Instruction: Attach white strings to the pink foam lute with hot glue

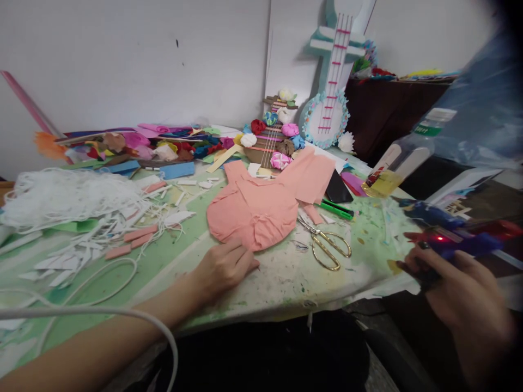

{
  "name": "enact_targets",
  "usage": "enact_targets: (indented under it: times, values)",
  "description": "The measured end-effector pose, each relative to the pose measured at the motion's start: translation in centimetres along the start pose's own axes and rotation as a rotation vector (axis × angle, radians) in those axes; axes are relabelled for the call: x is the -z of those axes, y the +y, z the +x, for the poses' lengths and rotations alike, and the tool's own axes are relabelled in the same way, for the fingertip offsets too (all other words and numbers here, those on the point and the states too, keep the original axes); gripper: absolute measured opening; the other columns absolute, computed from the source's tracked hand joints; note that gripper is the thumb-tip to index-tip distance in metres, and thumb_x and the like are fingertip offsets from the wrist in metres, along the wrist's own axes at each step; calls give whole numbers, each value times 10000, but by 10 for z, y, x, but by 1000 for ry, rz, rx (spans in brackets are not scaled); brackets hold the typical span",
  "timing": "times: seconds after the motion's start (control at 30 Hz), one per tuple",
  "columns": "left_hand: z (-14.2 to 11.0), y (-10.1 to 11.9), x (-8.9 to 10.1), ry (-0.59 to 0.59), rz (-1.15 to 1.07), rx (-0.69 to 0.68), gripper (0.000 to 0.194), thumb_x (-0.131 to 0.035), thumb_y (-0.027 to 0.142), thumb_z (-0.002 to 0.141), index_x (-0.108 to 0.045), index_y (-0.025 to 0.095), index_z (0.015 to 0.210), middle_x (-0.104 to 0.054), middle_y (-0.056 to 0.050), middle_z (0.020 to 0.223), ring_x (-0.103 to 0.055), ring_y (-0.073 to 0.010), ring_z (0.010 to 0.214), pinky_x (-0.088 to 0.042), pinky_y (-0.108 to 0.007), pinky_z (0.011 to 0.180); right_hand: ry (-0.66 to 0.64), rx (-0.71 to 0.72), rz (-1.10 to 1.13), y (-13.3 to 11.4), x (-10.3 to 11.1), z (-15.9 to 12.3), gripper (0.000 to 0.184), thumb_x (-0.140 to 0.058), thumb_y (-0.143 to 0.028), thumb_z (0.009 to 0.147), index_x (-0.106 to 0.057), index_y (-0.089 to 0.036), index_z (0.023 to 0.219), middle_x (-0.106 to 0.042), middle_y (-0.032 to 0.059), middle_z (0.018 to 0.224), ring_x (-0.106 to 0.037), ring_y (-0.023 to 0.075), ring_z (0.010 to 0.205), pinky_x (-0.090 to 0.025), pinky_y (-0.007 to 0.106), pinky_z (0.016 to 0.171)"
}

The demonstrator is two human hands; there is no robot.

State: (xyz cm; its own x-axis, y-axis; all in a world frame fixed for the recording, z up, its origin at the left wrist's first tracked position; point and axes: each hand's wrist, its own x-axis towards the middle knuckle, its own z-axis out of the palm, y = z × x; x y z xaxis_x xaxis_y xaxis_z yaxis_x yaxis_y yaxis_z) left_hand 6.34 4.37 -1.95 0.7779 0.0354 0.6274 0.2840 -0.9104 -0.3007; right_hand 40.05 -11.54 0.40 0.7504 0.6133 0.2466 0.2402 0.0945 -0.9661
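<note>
A pink crepe-paper-covered shape (253, 209) with a rounded body lies on the table in front of me. Along its near edge, my left hand (229, 265) is closed with curled fingers pressed against the paper. Far to the right, past the table edge, my right hand (457, 288) is closed around a blue glue gun (453, 242) with a lit red light; motion blurs it. Gold-handled scissors (327, 242) lie to the right of the pink shape. Behind them is a green utility knife (337, 209), close to a black phone (339, 188).
White string (73, 198) and paper scraps (69, 256) heap up at left. A white cable (102, 311) loops over my left forearm. Decorated model instruments (333, 103) stand against the wall. A bottle of yellow liquid (402, 158) stands at right. Coloured paper (163, 144) lines the back.
</note>
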Motion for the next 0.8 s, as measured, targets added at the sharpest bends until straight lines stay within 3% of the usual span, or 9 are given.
enact_targets:
  times: [0.13, 0.2, 0.3, 0.47, 0.6, 0.8]
  values:
    - [-4, 9, 2, -97, -133, 127, 269, -489, 204, 939, -496, 146, 677, -529, -14, 627, -468, -135, 608, -372, -241, 548, -298, -236, 195, -20, -23, -29, 248, -747, -377, 710, -643, -178, 816, -592, 28, 652, -532, 140, 483, -485, 292, 478]
    - [-5, 14, 4, -148, -162, 163, 241, -460, 171, 944, -513, 140, 711, -545, -23, 664, -489, -140, 636, -408, -245, 579, -485, -245, 124, -24, -33, -40, 276, -696, -420, 777, -662, -157, 850, -647, 56, 662, -584, 160, 482, -502, 293, 495]
    - [-6, 22, 10, -150, -126, 95, 232, -419, 103, 936, -530, 131, 735, -568, -42, 677, -521, -160, 662, -456, -269, 610, -682, -192, -11, -20, -51, -52, 362, -640, -494, 810, -674, -136, 858, -688, 80, 656, -646, 194, 551, -523, 300, 566]
    - [-2, 31, 19, -89, -33, 22, 275, -350, 66, 938, -569, 120, 781, -634, -84, 721, -591, -177, 721, -523, -281, 632, -752, 67, -272, -6, -82, -61, 322, -590, -464, 835, -642, -166, 724, -628, 27, 589, -581, 182, 564, -464, 275, 534]
    - [-3, 35, 20, -57, -55, 56, 241, -392, 74, 929, -592, 118, 800, -649, -75, 727, -616, -178, 749, -547, -277, 656, -802, 378, -377, -10, -98, -64, 148, -571, -304, 864, -623, -185, 793, -632, 26, 767, -579, 186, 719, -463, 278, 661]
    - [-10, 37, 20, -77, -99, 70, 243, -385, 96, 935, -603, 129, 834, -655, -84, 753, -628, -156, 744, -554, -272, 703, -911, 450, -421, -15, -108, -67, 123, -530, -238, 896, -581, -182, 800, -600, 38, 807, -547, 173, 737, -439, 270, 661]
